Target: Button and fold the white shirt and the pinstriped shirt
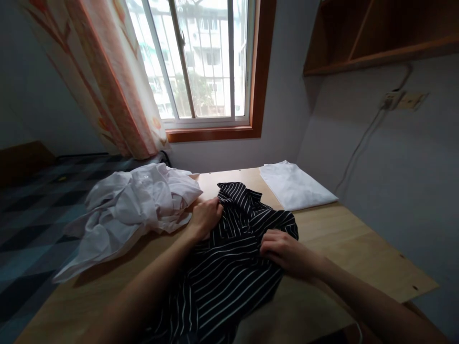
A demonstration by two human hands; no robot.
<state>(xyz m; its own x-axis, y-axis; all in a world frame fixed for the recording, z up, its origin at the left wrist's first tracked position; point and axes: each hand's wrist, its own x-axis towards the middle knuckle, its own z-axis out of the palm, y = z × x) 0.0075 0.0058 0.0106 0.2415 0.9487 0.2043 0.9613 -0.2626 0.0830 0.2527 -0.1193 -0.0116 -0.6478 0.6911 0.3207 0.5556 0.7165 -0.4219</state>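
A black shirt with white stripes point(233, 272) lies rumpled over the middle of the wooden table, its collar end toward the window and its lower part running down to the near edge of the view. My left hand point(207, 216) is closed on the shirt's cloth at the upper left, beside the collar. Lower down on the right side, my right hand point(281, 247) has its fingers curled into the striped cloth. The fingertips of both hands are hidden by the hands and the fabric.
A crumpled heap of white clothing point(132, 200) lies at the table's left, hanging partly over its edge. At the back right rests a folded white garment point(297, 186). The wooden table point(362, 248) adjoins a checkered bed point(32, 229). A cable point(358, 143) hangs along the right wall.
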